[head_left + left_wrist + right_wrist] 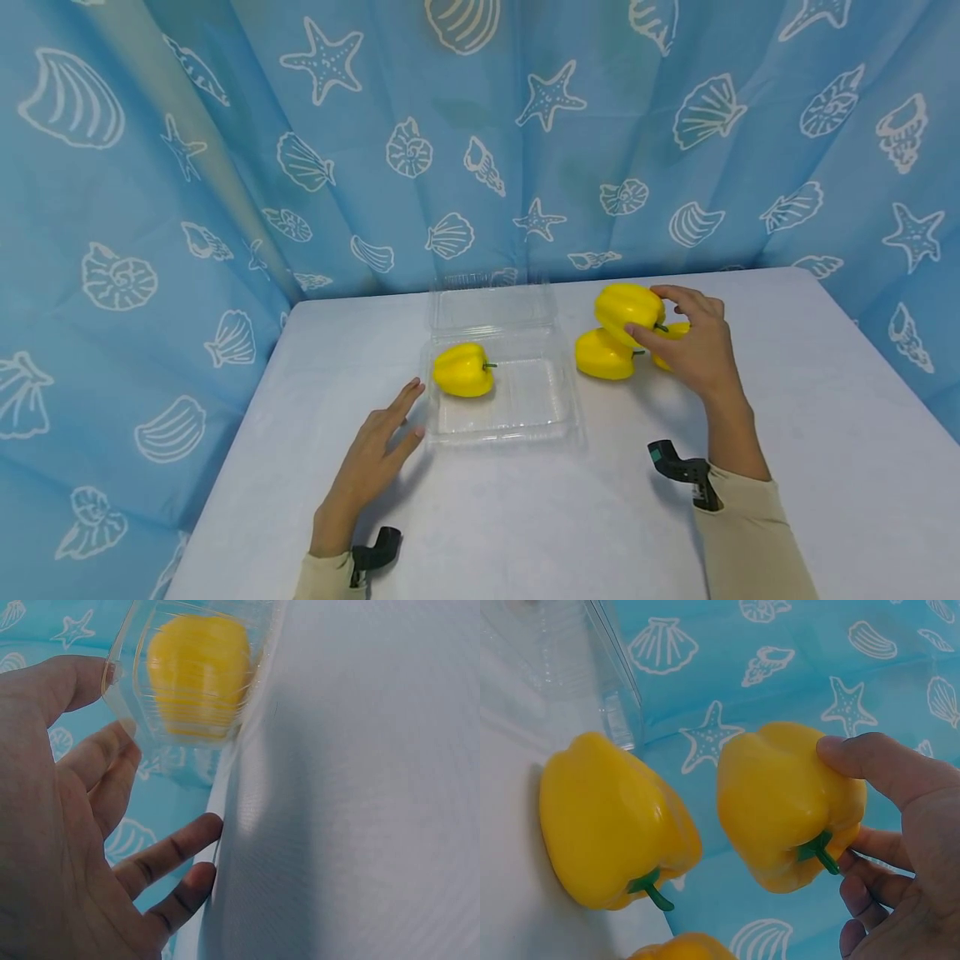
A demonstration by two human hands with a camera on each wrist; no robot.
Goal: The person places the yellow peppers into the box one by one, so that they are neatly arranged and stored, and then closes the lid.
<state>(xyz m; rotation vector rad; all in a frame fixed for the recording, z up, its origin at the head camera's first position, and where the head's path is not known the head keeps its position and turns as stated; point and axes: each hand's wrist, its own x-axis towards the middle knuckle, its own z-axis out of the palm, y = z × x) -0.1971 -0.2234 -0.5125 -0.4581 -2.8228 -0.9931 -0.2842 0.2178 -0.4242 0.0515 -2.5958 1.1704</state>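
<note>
My right hand (pixel 699 346) pinches a yellow bell pepper (pixel 627 312) near its green stem, holding it up off the table. A second yellow pepper (pixel 604 355) lies below it, and a third (pixel 672 343) is mostly hidden behind my right hand. The clear plastic clamshell box (pixel 498 429) stands with its lid (pixel 491 310) folded back. Inside, at the left, lies another yellow pepper (pixel 462 370). My left hand (pixel 372 462) is beside the box's left side with fingers spread, its tips at the box wall (pixel 120 697) in the left wrist view.
A white cloth covers the table (pixel 510 525). Behind and to the left hangs a blue curtain (pixel 465 108) with white shells and starfish. Each wrist wears a black camera mount, such as the right one (pixel 682 468).
</note>
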